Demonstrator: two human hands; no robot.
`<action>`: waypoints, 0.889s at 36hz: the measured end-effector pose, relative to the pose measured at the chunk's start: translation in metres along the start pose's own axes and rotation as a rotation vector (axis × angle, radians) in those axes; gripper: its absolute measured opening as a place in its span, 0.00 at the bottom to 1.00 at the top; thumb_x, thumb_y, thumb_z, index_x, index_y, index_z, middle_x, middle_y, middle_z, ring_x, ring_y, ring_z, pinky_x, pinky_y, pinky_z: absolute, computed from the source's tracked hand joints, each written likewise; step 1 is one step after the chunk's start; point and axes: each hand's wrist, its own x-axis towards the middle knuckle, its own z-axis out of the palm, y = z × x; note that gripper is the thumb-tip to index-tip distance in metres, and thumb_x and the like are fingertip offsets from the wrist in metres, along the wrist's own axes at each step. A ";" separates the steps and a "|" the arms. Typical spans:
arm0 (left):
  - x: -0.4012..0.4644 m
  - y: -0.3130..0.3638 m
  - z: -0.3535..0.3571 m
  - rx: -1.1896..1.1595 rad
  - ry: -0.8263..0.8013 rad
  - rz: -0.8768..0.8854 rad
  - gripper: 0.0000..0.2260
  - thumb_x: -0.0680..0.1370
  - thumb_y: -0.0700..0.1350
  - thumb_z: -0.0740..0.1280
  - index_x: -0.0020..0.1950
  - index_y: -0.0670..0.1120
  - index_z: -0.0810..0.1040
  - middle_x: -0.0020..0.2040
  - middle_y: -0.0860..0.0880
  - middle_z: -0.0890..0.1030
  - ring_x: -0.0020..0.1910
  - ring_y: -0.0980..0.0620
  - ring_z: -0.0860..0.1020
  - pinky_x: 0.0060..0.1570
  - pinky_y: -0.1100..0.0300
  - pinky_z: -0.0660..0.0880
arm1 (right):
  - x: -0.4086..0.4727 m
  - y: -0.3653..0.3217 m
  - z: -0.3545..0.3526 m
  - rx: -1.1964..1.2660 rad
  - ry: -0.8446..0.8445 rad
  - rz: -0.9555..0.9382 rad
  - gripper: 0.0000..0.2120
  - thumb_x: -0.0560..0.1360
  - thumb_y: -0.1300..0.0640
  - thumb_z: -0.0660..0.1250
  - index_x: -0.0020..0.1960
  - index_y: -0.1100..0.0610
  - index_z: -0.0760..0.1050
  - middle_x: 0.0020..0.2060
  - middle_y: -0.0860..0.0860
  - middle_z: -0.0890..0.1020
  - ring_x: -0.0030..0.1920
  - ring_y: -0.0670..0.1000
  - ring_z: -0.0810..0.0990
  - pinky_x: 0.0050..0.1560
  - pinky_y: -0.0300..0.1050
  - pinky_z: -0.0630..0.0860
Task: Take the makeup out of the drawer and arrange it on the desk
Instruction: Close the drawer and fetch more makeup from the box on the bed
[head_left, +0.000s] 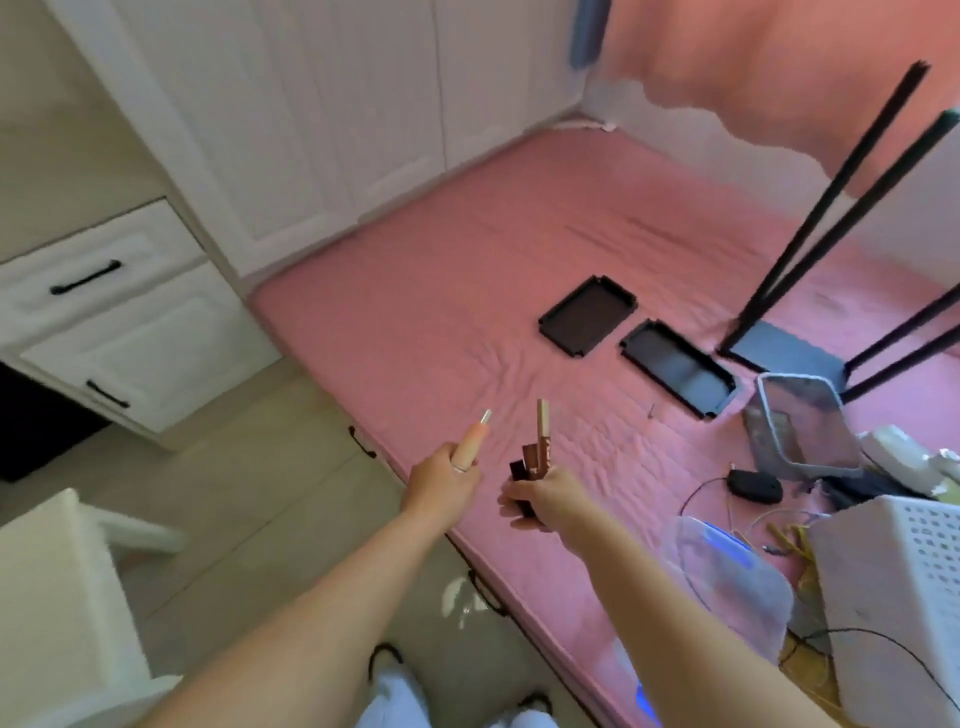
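Plainly the carrying step is in hand: both hands hold makeup, and none of it has been set down yet. The left hand (451, 470) grips one peach tube (475, 441) with a silver tip, fingers curled round it, the tip pointing far and right. The right hand (548, 501) holds a bunch of sticks (535, 462), brown and dark ones plus a tall beige one standing upright above the rest; its fingers are wrapped round their lower ends. The hands are near each other, not touching, and hang over the near edge of a pink mat (467, 291).

To the far left stands a white cabinet with drawers (98, 306); they look closed, so I cannot tell which one the makeup came from. No desk surface shows clearly. On the mat, farther and to the right, lie two black trays (587, 317), side by side and apparently bare. Right of them is a grey bin (795, 421), and near right a white basket (904, 597) among cables.

My judgement is that the next move calls for choosing a landing place, perhaps the trays, then lowering the items one at a time. The right hand's bunch is the awkward part: loosening the grip could spill several sticks at once, so the left hand may need to put its tube down first and then help.
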 end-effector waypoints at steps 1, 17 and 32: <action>0.001 -0.007 -0.015 -0.024 0.021 -0.007 0.05 0.75 0.46 0.64 0.49 0.47 0.75 0.40 0.47 0.77 0.38 0.45 0.75 0.36 0.58 0.69 | 0.001 -0.008 0.016 -0.024 -0.011 -0.008 0.05 0.74 0.66 0.66 0.40 0.62 0.74 0.33 0.54 0.80 0.29 0.46 0.80 0.30 0.37 0.79; 0.024 -0.167 -0.265 -0.379 0.374 -0.151 0.03 0.75 0.46 0.65 0.45 0.48 0.74 0.35 0.50 0.74 0.31 0.52 0.71 0.28 0.60 0.64 | 0.023 -0.101 0.317 -0.064 -0.284 -0.102 0.07 0.74 0.68 0.64 0.42 0.58 0.73 0.29 0.50 0.78 0.30 0.47 0.72 0.28 0.39 0.68; 0.088 -0.248 -0.413 -0.550 0.607 -0.293 0.06 0.77 0.46 0.64 0.51 0.46 0.75 0.36 0.51 0.73 0.32 0.54 0.72 0.29 0.61 0.65 | 0.079 -0.201 0.512 -0.315 -0.526 -0.081 0.07 0.75 0.67 0.62 0.42 0.56 0.75 0.33 0.51 0.74 0.31 0.47 0.70 0.27 0.38 0.64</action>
